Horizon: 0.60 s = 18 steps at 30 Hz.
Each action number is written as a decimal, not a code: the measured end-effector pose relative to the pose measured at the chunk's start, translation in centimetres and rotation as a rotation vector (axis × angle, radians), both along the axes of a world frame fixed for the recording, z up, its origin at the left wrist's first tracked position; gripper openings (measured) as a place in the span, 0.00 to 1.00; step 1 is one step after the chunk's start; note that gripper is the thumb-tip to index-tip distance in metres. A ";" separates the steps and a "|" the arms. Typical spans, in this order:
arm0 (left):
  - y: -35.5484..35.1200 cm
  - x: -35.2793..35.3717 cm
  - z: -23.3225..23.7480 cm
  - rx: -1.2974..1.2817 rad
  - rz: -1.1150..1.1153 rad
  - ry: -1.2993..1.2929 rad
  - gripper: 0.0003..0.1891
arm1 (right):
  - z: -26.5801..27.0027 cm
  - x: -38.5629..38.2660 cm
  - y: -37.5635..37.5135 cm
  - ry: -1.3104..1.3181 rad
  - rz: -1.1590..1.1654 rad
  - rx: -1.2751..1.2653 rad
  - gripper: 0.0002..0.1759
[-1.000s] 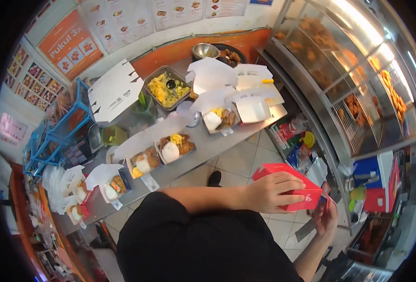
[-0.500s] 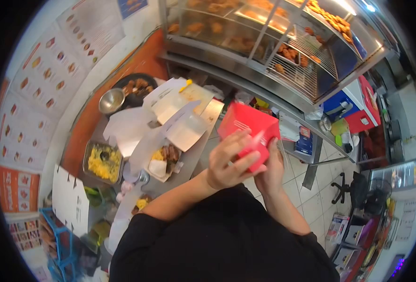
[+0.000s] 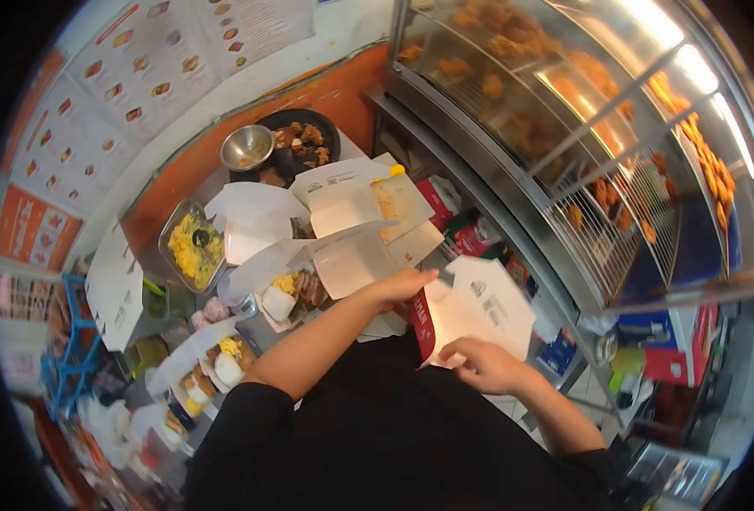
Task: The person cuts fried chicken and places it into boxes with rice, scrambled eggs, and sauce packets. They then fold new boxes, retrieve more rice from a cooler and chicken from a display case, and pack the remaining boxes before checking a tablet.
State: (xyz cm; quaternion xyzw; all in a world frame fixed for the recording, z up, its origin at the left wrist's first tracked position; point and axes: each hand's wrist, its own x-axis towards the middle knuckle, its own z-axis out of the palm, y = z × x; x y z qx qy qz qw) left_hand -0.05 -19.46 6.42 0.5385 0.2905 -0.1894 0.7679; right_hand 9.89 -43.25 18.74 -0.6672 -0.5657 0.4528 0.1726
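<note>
A paper takeaway box [image 3: 466, 319], red outside and white inside, is held in front of my body with its lid flap folded back to the right. My left hand [image 3: 404, 288] grips the box's left wall near the far corner. On the near right edge, my right hand [image 3: 487, 368] has its fingers curled over the rim; part of its grip is hidden. Left of the held box stand open white takeaway boxes [image 3: 355, 260] on the counter. One box nearby contains white rice [image 3: 280, 303], yellow egg and sliced meat.
A tray of chopped yellow food [image 3: 194, 247], a metal bowl [image 3: 247, 148] and a black pan [image 3: 330, 140] with browned meat sit along the wall. A cutting board [image 3: 411, 200] lies behind the boxes. At right stands a glass display cabinet [image 3: 479, 162] with fried food.
The red box was closed up between both hands; now it is open, showing its white inside. Both hands have come lower and moved apart to its sides. The view has turned left.
</note>
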 end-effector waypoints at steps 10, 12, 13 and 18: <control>-3.7 5.2 0.0 0.348 0.034 -0.086 0.37 | -9.6 15.8 4.8 0.305 0.180 -0.245 0.14; -4.8 4.4 2.3 0.607 -0.031 -0.318 0.34 | -10.2 18.5 5.1 0.414 0.147 -0.326 0.15; -5.4 4.4 3.8 0.604 -0.006 -0.309 0.34 | -10.2 19.5 5.6 0.520 0.090 -0.399 0.16; -9.0 6.6 4.2 0.588 0.174 -0.517 0.37 | -5.8 23.0 7.6 0.693 0.044 -0.721 0.19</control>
